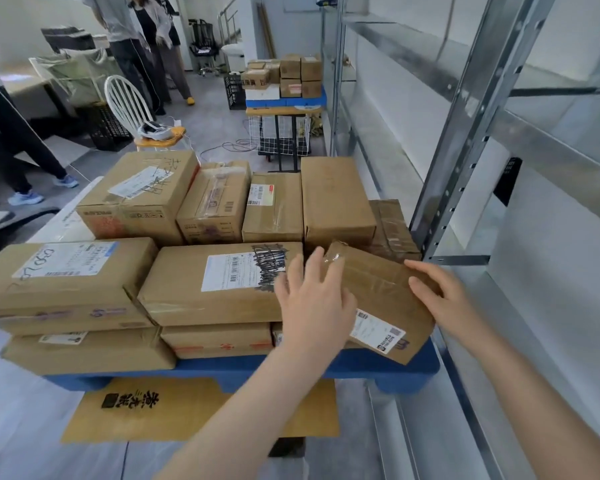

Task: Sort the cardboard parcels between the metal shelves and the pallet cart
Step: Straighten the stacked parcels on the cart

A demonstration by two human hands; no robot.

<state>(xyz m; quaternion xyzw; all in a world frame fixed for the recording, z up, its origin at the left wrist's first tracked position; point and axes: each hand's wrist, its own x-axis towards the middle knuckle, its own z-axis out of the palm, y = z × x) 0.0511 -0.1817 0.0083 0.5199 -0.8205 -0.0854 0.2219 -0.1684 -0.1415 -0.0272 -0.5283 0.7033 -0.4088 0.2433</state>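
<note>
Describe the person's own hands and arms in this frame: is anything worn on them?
Nothing worn shows. The left hand and right hand are bare, with no gloves, rings or watch in view. The left forearm and right forearm are uncovered down to the frame's edge: no sleeve, cuff, strap, cable or marking is visible.

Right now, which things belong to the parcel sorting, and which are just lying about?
Job: taped parcel, held between left hand and right hand; stacked parcels; blue pallet cart; metal shelves.
Lying about: white chair; flattened cardboard on the floor; black crate.
</note>
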